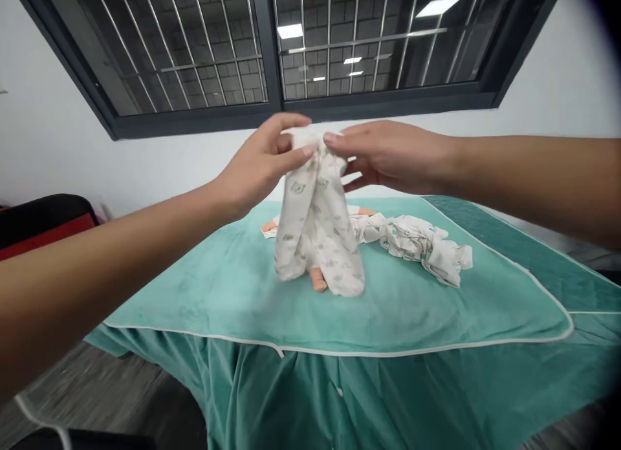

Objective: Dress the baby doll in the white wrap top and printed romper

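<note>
A pair of white printed baby pants (320, 224) hangs upright by its waistband, legs pointing down. My left hand (264, 159) pinches the left side of the waistband between thumb and fingers. On the right side, my right hand (383, 152) grips the same waistband. Behind the pants a doll lies on the teal blanket, mostly hidden; a doll's foot (318, 279) shows between the pant legs, and a doll's hand (268, 226) sticks out to the left. Crumpled white printed baby clothing (422, 243) lies to the right of the doll.
The teal blanket (194, 295) with white piping covers a table draped in darker green cloth (388, 392). A barred window (281, 49) is set in the white wall behind. At the left stands a black and red chair (48, 224).
</note>
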The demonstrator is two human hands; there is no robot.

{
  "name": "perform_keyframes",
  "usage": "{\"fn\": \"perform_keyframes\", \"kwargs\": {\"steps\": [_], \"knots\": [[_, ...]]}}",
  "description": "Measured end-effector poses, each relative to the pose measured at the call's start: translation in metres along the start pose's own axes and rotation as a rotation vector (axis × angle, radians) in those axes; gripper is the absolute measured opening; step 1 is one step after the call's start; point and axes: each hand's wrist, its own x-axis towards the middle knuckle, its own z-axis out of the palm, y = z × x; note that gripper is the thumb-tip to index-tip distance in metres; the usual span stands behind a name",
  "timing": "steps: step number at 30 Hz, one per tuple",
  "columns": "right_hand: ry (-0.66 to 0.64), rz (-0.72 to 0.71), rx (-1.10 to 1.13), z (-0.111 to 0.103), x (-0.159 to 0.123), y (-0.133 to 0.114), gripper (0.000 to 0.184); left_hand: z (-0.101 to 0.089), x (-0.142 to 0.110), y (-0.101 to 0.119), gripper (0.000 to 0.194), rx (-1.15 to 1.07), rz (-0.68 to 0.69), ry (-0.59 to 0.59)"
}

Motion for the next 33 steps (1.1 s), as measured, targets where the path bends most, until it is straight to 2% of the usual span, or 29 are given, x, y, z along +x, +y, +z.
{"fn": "perform_keyframes", "kwargs": {"steps": [3, 6, 8, 11, 14, 17, 19, 20, 22, 25, 27, 29, 31, 33], "knots": [[0.064, -0.078, 0.212, 0.017, 0.023, 0.01, 0.026, 0.016, 0.004, -0.018, 0.066, -0.095, 0.076, -0.062], [0.213, -0.124, 0.398, 0.026, 0.054, 0.026, 0.019, 0.032, 0.0, -0.049, 0.086, -0.048, 0.053, 0.072], [0.287, -0.138, 0.514, 0.032, 0.076, 0.044, 0.015, 0.041, -0.008, -0.078, 0.081, 0.006, -0.061, 0.13], [0.272, -0.128, 0.59, 0.044, 0.104, 0.089, 0.02, 0.051, -0.023, -0.131, 0.051, 0.079, -0.31, 0.122], [0.164, -0.015, 0.456, 0.056, 0.116, 0.151, 0.028, 0.057, -0.037, -0.188, 0.038, 0.161, -0.453, 0.186], [0.113, 0.173, 0.01, 0.061, 0.117, 0.207, 0.025, 0.063, -0.05, -0.238, 0.035, 0.233, -0.648, 0.181], [0.059, 0.223, -0.283, 0.058, 0.117, 0.234, 0.024, 0.067, -0.055, -0.261, 0.038, 0.273, -0.748, 0.175], [0.04, 0.229, -0.363, 0.053, 0.118, 0.244, 0.025, 0.069, -0.057, -0.27, 0.041, 0.297, -0.754, 0.179], [0.063, 0.232, -0.409, 0.039, 0.125, 0.261, 0.025, 0.074, -0.058, -0.279, 0.045, 0.352, -0.633, 0.164], [0.304, 0.197, -0.514, 0.003, 0.146, 0.289, 0.02, 0.091, -0.055, -0.279, 0.041, 0.298, -0.388, 0.035], [0.472, 0.192, -0.637, -0.025, 0.16, 0.316, 0.025, 0.107, -0.052, -0.275, 0.035, 0.178, -0.475, -0.04], [0.533, 0.252, -0.714, -0.05, 0.171, 0.345, 0.043, 0.121, -0.048, -0.27, 0.034, 0.074, -0.611, -0.112], [0.536, 0.324, -0.733, -0.07, 0.178, 0.371, 0.061, 0.13, -0.045, -0.265, 0.036, -0.074, -0.769, -0.156], [0.478, 0.384, -0.687, -0.082, 0.183, 0.389, 0.071, 0.134, -0.046, -0.258, 0.043, -0.168, -0.893, -0.132]]}}
